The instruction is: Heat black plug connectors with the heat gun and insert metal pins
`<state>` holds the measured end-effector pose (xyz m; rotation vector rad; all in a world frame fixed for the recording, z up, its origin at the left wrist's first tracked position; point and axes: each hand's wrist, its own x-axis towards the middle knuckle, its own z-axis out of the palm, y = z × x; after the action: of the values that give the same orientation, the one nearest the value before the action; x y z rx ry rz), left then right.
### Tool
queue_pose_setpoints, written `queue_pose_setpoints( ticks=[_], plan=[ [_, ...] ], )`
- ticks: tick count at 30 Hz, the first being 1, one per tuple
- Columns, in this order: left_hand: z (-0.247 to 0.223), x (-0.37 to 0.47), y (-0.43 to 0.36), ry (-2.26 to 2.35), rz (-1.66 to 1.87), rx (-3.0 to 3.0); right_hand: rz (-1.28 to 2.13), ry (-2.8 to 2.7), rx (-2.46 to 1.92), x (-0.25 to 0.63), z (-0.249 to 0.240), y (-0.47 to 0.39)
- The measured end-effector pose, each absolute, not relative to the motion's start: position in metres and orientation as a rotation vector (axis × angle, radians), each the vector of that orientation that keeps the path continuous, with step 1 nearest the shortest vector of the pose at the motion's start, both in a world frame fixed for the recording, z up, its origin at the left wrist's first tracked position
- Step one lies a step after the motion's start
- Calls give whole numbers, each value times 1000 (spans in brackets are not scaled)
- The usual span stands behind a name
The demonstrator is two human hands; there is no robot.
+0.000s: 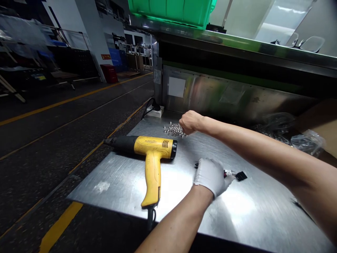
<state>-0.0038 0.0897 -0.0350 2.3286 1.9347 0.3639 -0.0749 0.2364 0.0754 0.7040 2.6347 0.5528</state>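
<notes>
Clamped by the person's one gloved left hand (210, 175), as seen in the head view, is one small black-ended item (241, 176). It is covered for the most part by the glove; a black end is left showing beyond the thumb on the right, with one white piece and a bit of dark red beside it, and a thin black tip is seen past the far side of the fingers. Whether all these belong to one piece cannot be told. One bare right hand (191, 121) is held with its fingers curled inward at the right edge of the one cluster of small metal parts (173, 129). The fingertips are hidden, so whether they are pinched on a part cannot be told. Several dozen parts are spread there, packed too closely for an exact count.

One yellow heat gun (152, 147) is laid on its side on the metal table (123, 182), left of the gloved hand, with its nozzle pointed left and one black cord (150, 218) led from its handle. One white socket block (156, 113) is set near the far left corner, with one black plug (156, 106) seated on it. At least two clear plastic bags (308, 142) are seen at the right. Above, one green crate (171, 12) and one pair of glasses (312, 44) are rested on the shelf (237, 38).
</notes>
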Motion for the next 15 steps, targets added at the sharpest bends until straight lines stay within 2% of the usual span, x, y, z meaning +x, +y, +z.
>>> queue_pose_setpoints(
  ticks=[7,15],
  plan=[
    [-37,-4,92,1917,379,2322,544,2662,744,-62,91,232],
    [-27,-14,86,1939,448,2254,340,2844,1133,27,104,224]
  ],
)
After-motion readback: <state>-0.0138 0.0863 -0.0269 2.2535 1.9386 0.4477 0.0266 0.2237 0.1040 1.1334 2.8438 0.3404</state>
